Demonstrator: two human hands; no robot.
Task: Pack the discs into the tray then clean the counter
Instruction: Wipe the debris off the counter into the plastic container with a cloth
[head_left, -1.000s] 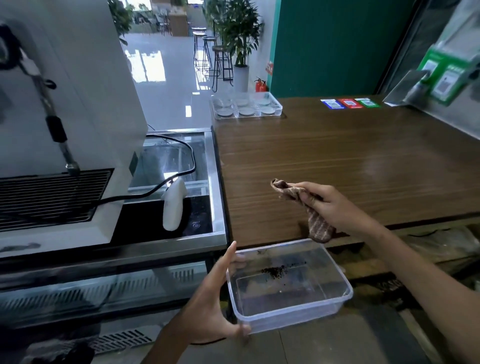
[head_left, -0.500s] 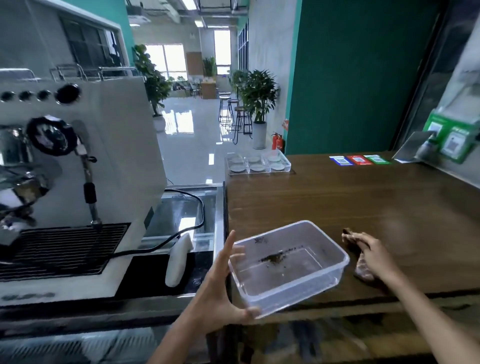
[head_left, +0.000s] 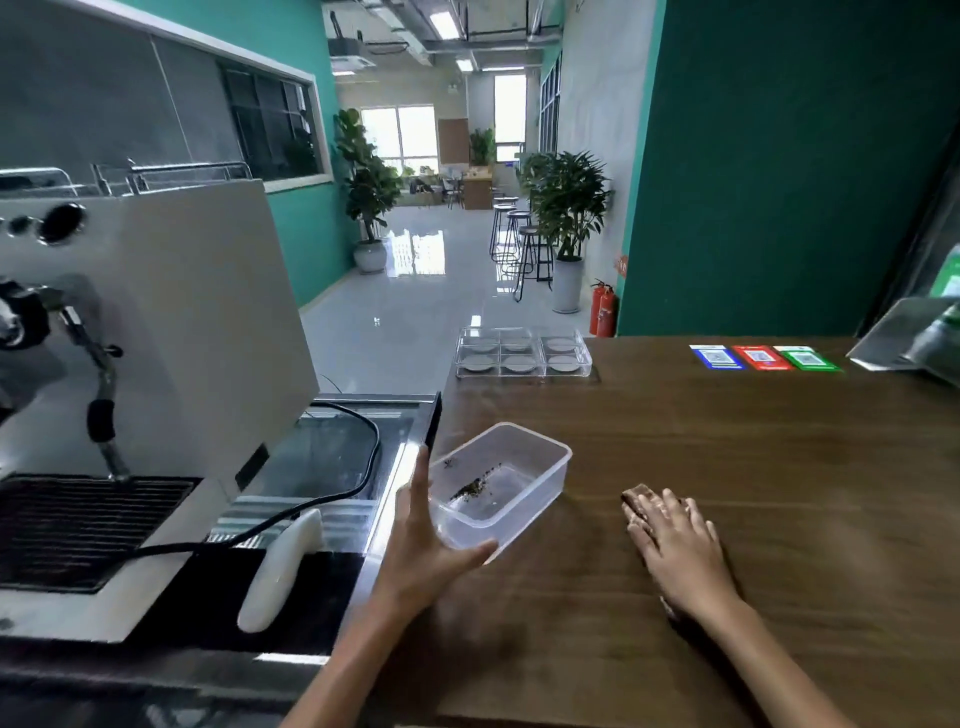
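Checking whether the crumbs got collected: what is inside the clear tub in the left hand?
A small dark streak of crumbs lies on the floor of the clear tub, with a few specks nearby. The left hand covers its near corner, so anything there is hidden.

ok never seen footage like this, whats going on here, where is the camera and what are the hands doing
There is no robot here. The one picture comes from a wide-angle camera worn on a person's head, looking forward and down, so the two bare arms at the bottom are the wearer's own.

The left hand grips a clear rectangular plastic container with dark crumbs in its bottom, tilted at the left edge of the brown wooden counter. The right hand presses flat on a brown cloth lying on the counter.

At the counter's far edge sits a clear compartmented tray with grey round discs in its compartments. To the left stands a white coffee machine.
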